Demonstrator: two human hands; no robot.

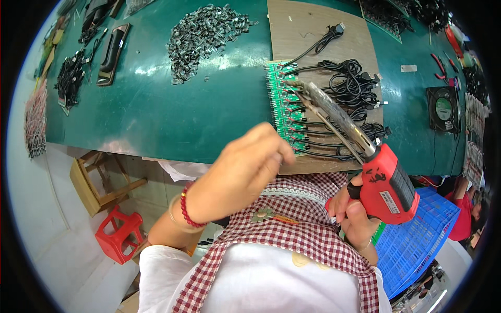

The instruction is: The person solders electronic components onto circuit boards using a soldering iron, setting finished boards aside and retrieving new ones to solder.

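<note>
Green table (138,117): over the circuit boards (280,119), steady the soldering gun (385,180) your right grip (359,219) clasps; left grip (242,164): hold unclear.

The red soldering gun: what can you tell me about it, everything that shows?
The soldering gun has a red, plastic-looking body with a dark panel, pale label and black smudges. Its worn metal barrel, with a thinner tube alongside, slants up and left. The tip is over the green circuit boards; contact is unclear. The right hand grips the handle.
</note>
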